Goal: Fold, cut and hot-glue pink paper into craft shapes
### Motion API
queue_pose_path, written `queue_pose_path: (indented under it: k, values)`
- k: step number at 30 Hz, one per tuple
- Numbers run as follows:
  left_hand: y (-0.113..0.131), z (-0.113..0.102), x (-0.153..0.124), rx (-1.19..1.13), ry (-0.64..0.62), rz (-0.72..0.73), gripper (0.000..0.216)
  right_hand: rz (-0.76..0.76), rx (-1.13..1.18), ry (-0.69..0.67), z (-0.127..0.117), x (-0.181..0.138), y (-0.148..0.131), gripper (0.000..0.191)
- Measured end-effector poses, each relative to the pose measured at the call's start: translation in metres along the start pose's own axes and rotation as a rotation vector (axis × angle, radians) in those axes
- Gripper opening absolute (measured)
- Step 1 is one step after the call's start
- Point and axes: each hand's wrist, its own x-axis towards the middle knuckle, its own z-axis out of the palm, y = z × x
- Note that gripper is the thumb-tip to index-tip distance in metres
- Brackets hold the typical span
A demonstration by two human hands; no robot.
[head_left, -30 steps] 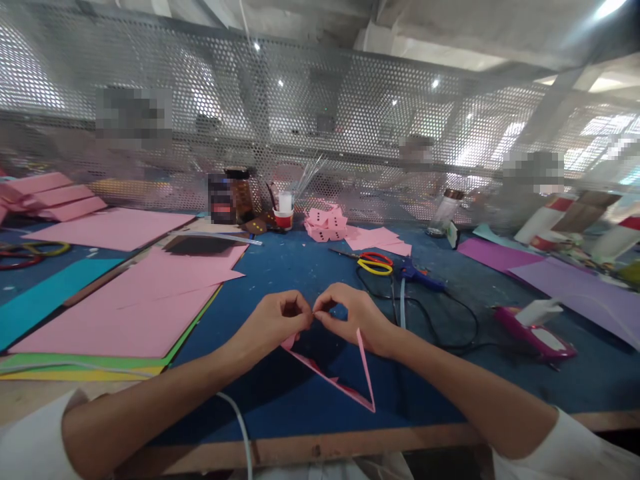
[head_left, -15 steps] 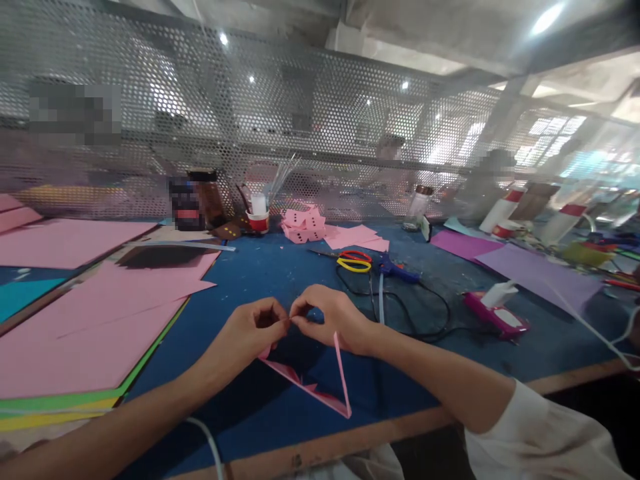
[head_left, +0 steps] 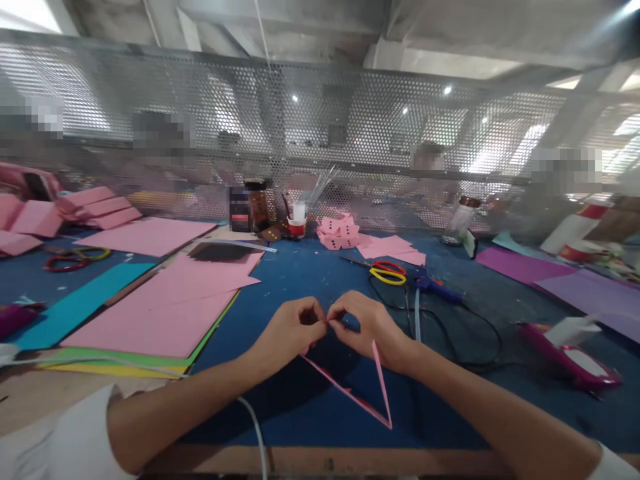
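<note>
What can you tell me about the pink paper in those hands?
The paper is a thin pink strip, seen edge-on, creased into a sharp V whose point aims toward the person. Its two ends rise into the left hand and right hand, whose fingertips pinch together. It hangs over the blue mat.

Nothing legible anywhere: no words, brands or numbers. Blank on the pink paper strip pinched between left hand and right hand. Label on the dark jar beyond the left hand blurred past reading. Black dots like dice pips on the pink paper cubes beyond both hands, too small to count.
</note>
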Motion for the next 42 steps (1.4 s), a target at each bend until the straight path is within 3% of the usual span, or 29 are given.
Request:
queue_pose_path:
  k: [8,18,32,42]
  values:
    - [0.011,0.002,0.001,-0.011,0.012,-0.011,0.004,0.067,0.054,0.020,-0.004,0.000,-0.001,0.015]
    - [0.003,0.004,0.004,-0.028,0.002,-0.044,0.003,-0.042,-0.094,-0.030,-0.005,-0.001,0.002,0.012]
    - [0.006,0.003,0.004,-0.039,0.002,-0.060,0.005,-0.083,-0.142,0.011,-0.004,-0.001,0.003,0.011]
    - [-0.001,0.005,0.002,0.033,0.051,0.010,0.003,-0.147,-0.205,0.016,-0.007,0.000,0.000,0.009]
